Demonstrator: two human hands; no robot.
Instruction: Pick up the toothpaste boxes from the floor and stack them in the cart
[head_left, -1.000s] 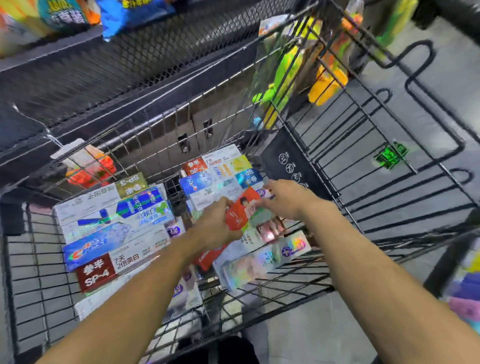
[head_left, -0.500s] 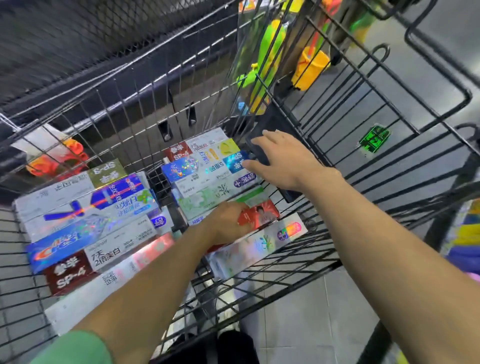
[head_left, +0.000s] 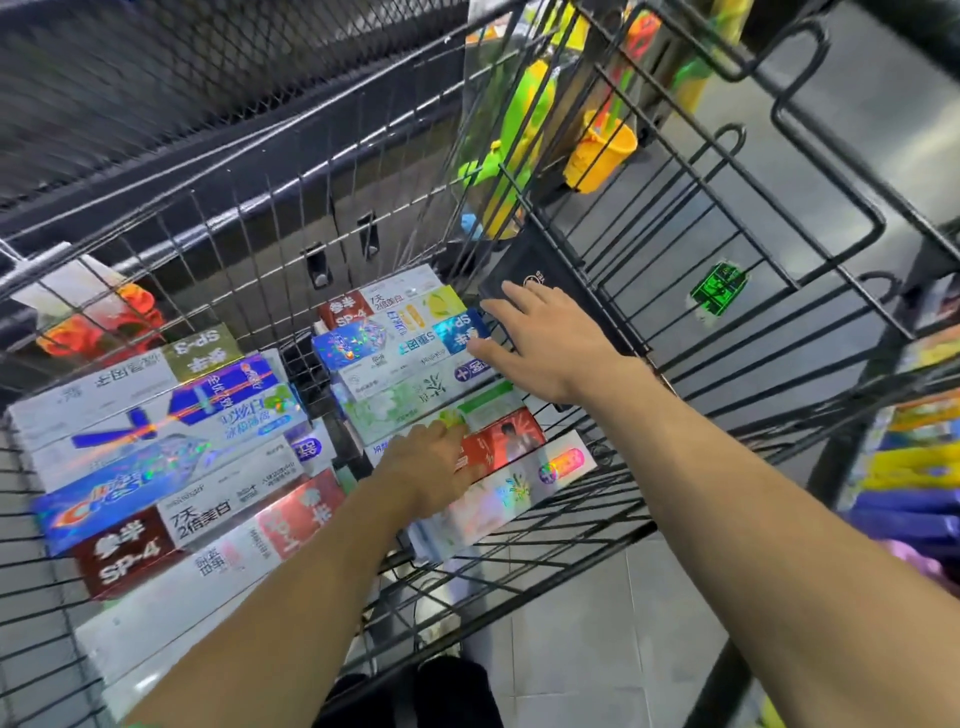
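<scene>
Pressing down on the near end of the right-hand stack, the left hand (head_left: 431, 467) is lying knuckles-up across the red box (head_left: 501, 441) and the shiny silver box (head_left: 498, 499) just under it. Its fingers are curling over the far side, so I cannot tell whether they are pinching a box or only resting. Left of that hand, the other stack of toothpaste boxes (head_left: 156, 457) is sitting flat on the cart (head_left: 519, 561) floor, apart from both hands.

Beyond the left hand, the right hand (head_left: 550, 348) is reaching with straight, spread fingers, holding nothing, its fingertips touching the right ends of the blue box (head_left: 400, 343) and the white box (head_left: 415, 374). It seems to be nudging those ends into line.

What may be going wrong: the silver box is sticking out past the boxes above it and angling toward the cart's near edge, so a hard push from the right hand could be sliding the upper boxes sideways, or the glossy cartons could be slipping off one another when the left hand lifts.

Farther off, behind the right hand, a black panel (head_left: 545, 270) is leaning on the wire wall. Beyond the cart, yellow and green toys (head_left: 519, 135) are blurring. The floor where boxes might be waiting is hidden, and the forearms are covering the stack's near corner.
</scene>
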